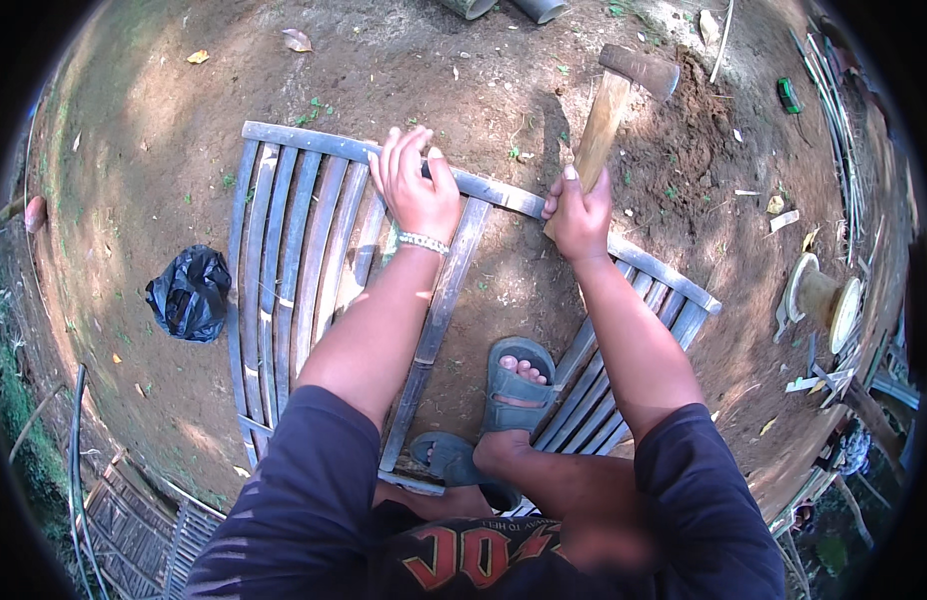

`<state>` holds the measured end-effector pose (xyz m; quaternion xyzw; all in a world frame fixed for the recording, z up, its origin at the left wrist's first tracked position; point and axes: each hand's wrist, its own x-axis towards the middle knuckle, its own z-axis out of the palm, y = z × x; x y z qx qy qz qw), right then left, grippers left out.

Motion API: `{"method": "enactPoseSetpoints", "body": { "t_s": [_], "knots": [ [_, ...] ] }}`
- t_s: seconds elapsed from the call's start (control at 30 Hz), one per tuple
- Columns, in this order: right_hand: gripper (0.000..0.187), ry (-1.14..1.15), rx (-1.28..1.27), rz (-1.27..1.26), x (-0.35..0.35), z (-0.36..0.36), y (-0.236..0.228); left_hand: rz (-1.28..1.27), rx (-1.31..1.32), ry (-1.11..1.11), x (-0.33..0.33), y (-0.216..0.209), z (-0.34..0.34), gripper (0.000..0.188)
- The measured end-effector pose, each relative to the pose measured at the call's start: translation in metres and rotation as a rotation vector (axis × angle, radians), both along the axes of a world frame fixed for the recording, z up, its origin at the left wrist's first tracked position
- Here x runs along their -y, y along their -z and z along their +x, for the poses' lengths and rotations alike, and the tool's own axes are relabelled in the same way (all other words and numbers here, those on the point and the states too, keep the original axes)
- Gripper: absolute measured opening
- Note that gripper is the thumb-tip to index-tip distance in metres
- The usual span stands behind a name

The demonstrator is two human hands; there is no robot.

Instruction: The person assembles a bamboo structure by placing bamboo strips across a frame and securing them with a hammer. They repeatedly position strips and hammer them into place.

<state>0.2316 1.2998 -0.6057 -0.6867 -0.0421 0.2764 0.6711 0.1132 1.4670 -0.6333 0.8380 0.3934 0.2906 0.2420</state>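
Observation:
A slatted bamboo panel [319, 250] lies on the dirt, with a rail along its far edge and a wide gap between its slats right of centre. My left hand [420, 190] is at the far rail, fingers stretched out and thumb apart, holding nothing. In my right hand [582, 215] is a hammer [606, 120], gripped by its wooden handle. Its brownish metal head is raised beyond the rail, pointing away from me. The lower end of the handle is partly hidden by my fingers.
My sandalled foot [522, 375] is in the panel's gap. A black plastic bag [191, 294] lies to the left. At the right stands a pale spool [822, 303], near sticks and scraps. Loose soil [689, 135] lies beyond the hammer, and two pipe ends [542, 10] show at the far edge.

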Motion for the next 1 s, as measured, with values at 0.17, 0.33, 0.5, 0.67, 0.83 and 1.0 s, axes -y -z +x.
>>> {"method": "enactPoseSetpoints", "body": {
  "t_s": [0.17, 0.33, 0.5, 0.67, 0.83, 1.0],
  "knots": [
    [0.024, -0.048, 0.057, 0.023, 0.003, -0.003, 0.006, 0.039, -0.246, 0.031, -0.019, 0.01, 0.026, 0.053],
    [0.024, -0.084, 0.104, -0.025, 0.005, -0.003, 0.006, 0.021, -0.454, 0.061, -0.017, 0.007, 0.035, 0.059],
    [0.036, -0.384, 0.246, -0.393, 0.03, -0.008, -0.015, 0.014, -0.461, 0.065, -0.02, 0.008, 0.033, 0.057],
    [0.047, -0.718, 0.54, -0.491, 0.092, -0.04, -0.049, 0.049, -0.437, 0.055, -0.021, 0.008, 0.033, 0.058],
    [0.05, -0.786, 0.356, -0.798, 0.101, -0.053, -0.053, 0.055, -0.408, 0.041, -0.019, 0.012, 0.032, 0.057],
    [0.049, -0.65, 0.469, -0.483, 0.103, -0.06, -0.058, 0.08, -0.412, 0.023, -0.021, 0.014, 0.031, 0.057]
  ]
}}
